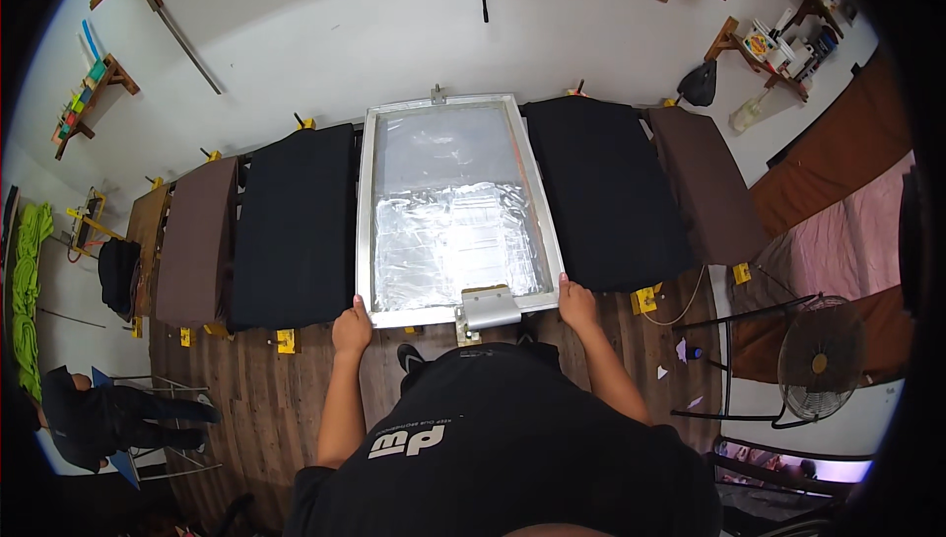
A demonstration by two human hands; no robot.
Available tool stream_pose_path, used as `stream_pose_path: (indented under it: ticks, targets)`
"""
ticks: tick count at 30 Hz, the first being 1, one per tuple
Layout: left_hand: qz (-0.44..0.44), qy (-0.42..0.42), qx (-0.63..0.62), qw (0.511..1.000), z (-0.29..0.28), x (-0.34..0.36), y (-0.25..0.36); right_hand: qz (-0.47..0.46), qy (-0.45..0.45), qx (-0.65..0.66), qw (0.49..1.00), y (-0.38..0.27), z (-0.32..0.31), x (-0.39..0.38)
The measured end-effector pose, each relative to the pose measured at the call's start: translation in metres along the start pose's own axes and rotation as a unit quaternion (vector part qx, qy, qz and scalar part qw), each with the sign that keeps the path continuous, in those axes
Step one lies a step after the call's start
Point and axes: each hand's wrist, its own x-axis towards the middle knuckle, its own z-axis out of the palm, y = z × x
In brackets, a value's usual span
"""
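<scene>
A screen printing frame (365, 202) with silver metal edges lies in front of me, between two boards covered in black cloth. Its mesh (448, 148) looks greyish in the far half; the near half is covered by shiny, wrinkled clear film or tape (458, 241). At the frame's near left corner, my left hand (352, 330) is closed on the rim. My right hand (577, 302) grips the near right corner, thumb up along the side. Between my hands, a short silver metal piece (491, 308) sits across the near rim. What lies under the frame is hidden.
Black-covered boards (296, 227) (606, 192) flank the frame, with brown-covered boards (200, 241) (705, 182) beyond them. Yellow brackets (286, 341) protrude along the near edge. A standing fan (820, 360) is at right; another person (118, 419) is at lower left. Shelves (769, 54) hang on the wall.
</scene>
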Motion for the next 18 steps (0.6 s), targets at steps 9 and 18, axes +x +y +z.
stream_pose_path:
  ticks: [9, 18]
  targets:
    - [0.003, -0.004, 0.006, 1.0, 0.014, 0.01, -0.004, -0.03, 0.029, 0.039, 0.998, 0.015, 0.021, 0.003]
    - [0.007, -0.012, -0.002, 1.0, 0.006, 0.0, -0.006, -0.043, 0.018, 0.015, 0.999, 0.007, 0.0, 0.0]
